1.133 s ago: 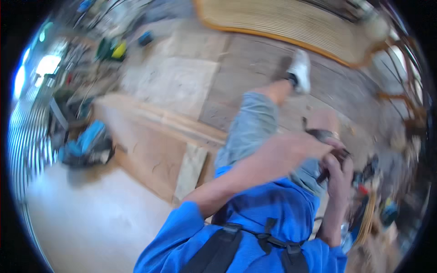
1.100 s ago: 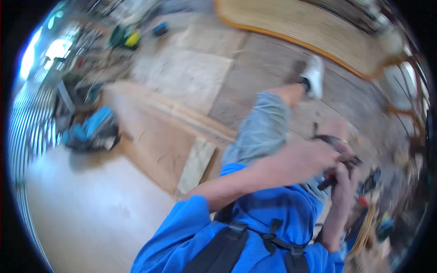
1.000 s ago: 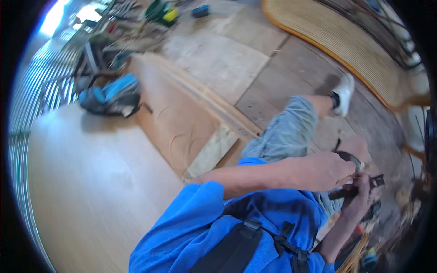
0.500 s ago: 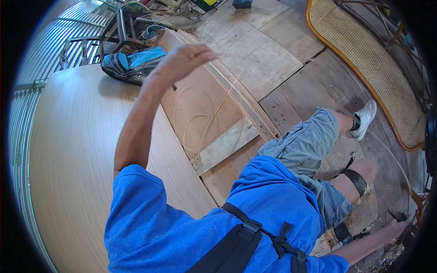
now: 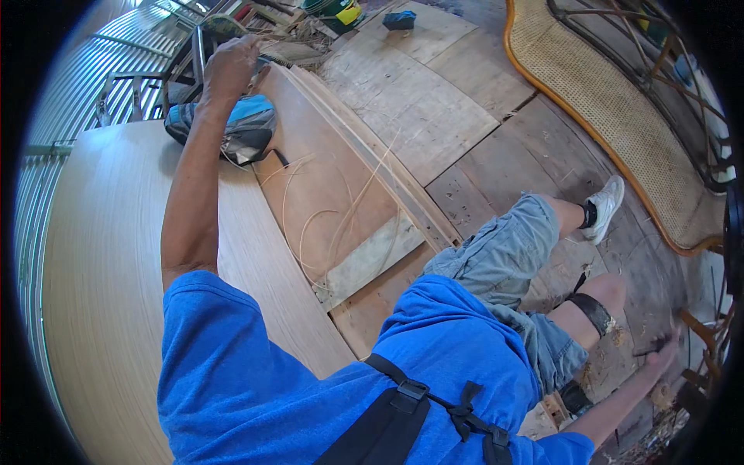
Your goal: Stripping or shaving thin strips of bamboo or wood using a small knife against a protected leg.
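Observation:
My left hand is raised at the upper left, above the blue-and-grey bag. Its fingers are curled together; what they hold, if anything, cannot be made out. Far out at the lower right, my right hand is low over the floor, beside my strapped knee. It is small and blurred, with a dark slim object at its fingers whose kind I cannot tell. Thin pale cane-like strands lie in loose loops on a brown wooden panel between my left arm and my legs.
A large wood-grain board fills the left side. Stacked planks run along the panel. A woven-cane furniture piece with an orange-brown frame stands at right. A green bucket and dark-blue block sit at the far side.
My left hand has moved left and farther away, from over the panel to above the bag. My right hand has shifted slightly up and left in view. The whole view has shifted a little.

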A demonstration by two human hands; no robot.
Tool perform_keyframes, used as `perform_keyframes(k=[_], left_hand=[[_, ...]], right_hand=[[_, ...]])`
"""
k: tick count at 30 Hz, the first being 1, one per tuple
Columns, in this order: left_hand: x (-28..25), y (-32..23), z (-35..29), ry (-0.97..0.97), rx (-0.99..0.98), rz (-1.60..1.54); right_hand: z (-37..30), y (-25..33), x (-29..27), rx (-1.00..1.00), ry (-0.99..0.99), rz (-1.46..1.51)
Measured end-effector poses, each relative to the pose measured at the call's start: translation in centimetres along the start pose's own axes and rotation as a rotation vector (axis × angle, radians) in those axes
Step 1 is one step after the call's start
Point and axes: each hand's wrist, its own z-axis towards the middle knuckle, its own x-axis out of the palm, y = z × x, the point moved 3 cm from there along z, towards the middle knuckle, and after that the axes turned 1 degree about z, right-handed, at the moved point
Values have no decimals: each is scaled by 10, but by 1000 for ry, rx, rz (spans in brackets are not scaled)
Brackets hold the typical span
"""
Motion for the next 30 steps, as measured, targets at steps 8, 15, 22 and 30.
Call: perform_keyframes(k=[8, 15, 22, 30], left_hand=[[39, -134, -54, 588, -135, -727], [20, -161, -117, 1019, -516, -1377], [18, -113, -56, 806, -447, -1002], [-12, -252, 31, 408, -295, -1487]], right_hand=[[-110, 18, 58, -57, 86, -335], [-131, -52, 3, 28, 34, -437], [-150, -128, -46, -350, 157, -987], [-275, -179, -58, 417, 11, -635]])
